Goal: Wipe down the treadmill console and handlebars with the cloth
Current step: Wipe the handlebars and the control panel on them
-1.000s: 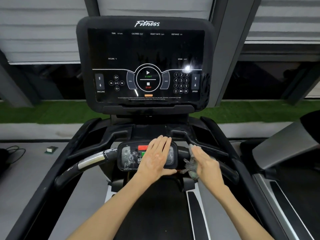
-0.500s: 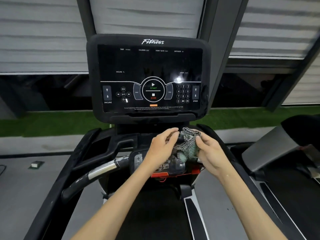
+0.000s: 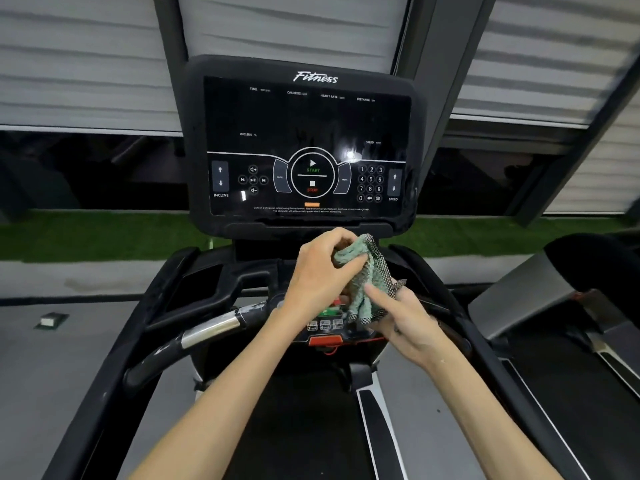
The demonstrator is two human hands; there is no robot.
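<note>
A crumpled green cloth with a black mesh side (image 3: 367, 278) hangs between my two hands, just below the black treadmill console (image 3: 304, 147). My left hand (image 3: 322, 271) pinches its upper end with curled fingers. My right hand (image 3: 405, 317) holds the lower part from beneath, thumb lying across the cloth. Both hands hover over the small control panel (image 3: 325, 323) in the middle of the handlebar (image 3: 194, 337), whose left half shows a silver grip sensor. The handlebar's right half is mostly hidden behind my right hand and forearm.
Black side rails (image 3: 180, 282) flank the console base. The treadmill belt (image 3: 294, 427) runs below my arms. A second treadmill (image 3: 554, 306) stands at the right. A small box (image 3: 50, 320) lies on the grey floor at left, with green turf (image 3: 86, 233) and shutters beyond.
My left hand left the control panel and took the cloth's top. Both hands rose with the cloth toward the console. The camera tilted up and leftward.
</note>
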